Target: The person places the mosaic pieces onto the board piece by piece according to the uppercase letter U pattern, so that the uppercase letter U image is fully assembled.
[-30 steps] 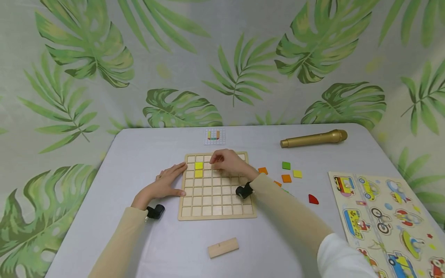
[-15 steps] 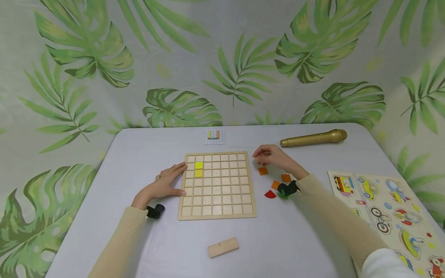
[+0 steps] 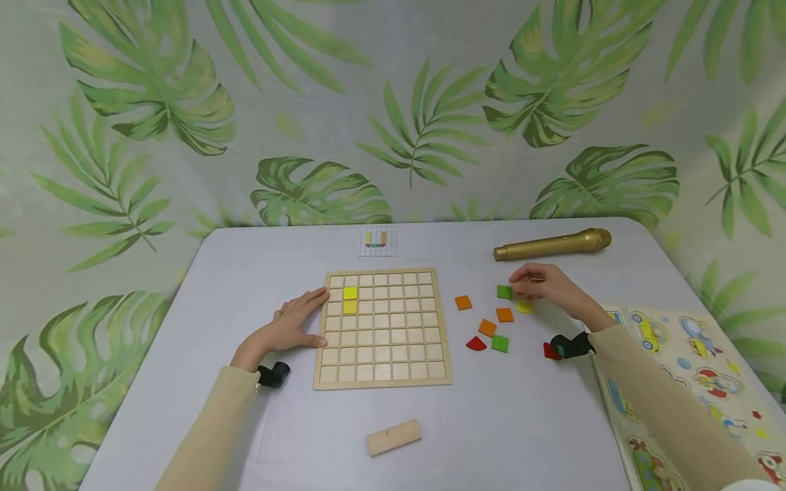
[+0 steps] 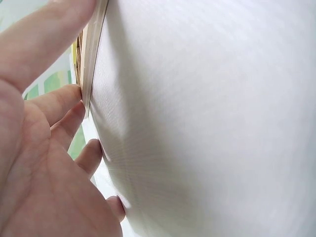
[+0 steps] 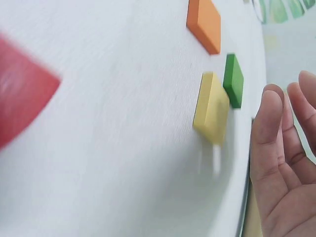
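My left hand [image 3: 288, 332] rests at the left edge of a wooden grid board [image 3: 445, 354], its fingertips and thumb touching the frame. Two yellow square tiles, an upper yellow tile [image 3: 350, 292] and a lower yellow tile [image 3: 349, 307], sit in the board's second column. Over to the right, my right hand [image 3: 552, 288] hovers with loosely bent fingers above a loose yellow tile [image 3: 524, 307] and a green tile [image 3: 503, 292]. In the right wrist view that yellow tile [image 5: 212, 108] lies on the table, apart from the fingers, which hold nothing.
Several orange tiles [image 3: 505, 315], another green tile [image 3: 500, 343] and red quarter-round pieces [image 3: 475, 344] lie right of the board. A pattern card [image 3: 378, 242] and gold microphone [image 3: 552, 244] are at the back. A wooden block [image 3: 394, 437] lies in front; a picture puzzle [image 3: 694, 382] stands right.
My right hand has moved off the board to the right, past the orange tiles, to the yellow and green tiles. The left hand has stayed at the board's edge.
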`<state>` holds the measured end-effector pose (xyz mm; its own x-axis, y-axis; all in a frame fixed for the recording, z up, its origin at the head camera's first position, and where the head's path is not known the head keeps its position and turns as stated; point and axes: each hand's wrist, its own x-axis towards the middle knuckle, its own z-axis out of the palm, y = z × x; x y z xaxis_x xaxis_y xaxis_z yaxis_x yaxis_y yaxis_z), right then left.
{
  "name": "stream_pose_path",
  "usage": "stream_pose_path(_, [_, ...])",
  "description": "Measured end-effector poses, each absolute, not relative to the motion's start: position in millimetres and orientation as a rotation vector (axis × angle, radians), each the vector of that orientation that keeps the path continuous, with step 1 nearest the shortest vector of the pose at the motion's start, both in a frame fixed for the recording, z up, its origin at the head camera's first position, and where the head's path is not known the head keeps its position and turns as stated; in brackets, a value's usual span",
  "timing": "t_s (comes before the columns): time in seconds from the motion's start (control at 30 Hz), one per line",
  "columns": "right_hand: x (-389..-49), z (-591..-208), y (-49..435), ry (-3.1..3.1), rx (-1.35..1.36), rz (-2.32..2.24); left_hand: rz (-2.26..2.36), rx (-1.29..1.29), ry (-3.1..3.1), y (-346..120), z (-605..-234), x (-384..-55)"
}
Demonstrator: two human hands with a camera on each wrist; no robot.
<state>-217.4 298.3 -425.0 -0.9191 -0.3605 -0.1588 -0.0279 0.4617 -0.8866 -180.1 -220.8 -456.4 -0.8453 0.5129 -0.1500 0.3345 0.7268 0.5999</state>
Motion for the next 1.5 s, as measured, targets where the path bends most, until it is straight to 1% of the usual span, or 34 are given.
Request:
stream_pose_path(0.27, [-211.2, -426.4, 314.0, 2.437, -0.289, -1.393, 0.844, 0.654, 2.622, -220.8, -456.8, -179.4])
stream_pose_path(1.03, [-199.9, -439.7, 300.9, 2.735, -0.434, -1.023, 0.854, 0.661, 2.621, -220.5, -454.9, -177.7])
stream_pose_path(1.33, [-199.4, -441.1, 300.0, 2.752, -0.445, -1.005, 0.858, 0.659, 2.619, -220.8, -456.8, -178.4])
stream_pose_path(1.5, [-198.2, -435.7, 301.1, 2.703, -0.435, -1.051, 0.853, 0.661, 2.622, -221.3, -457.6, -178.8])
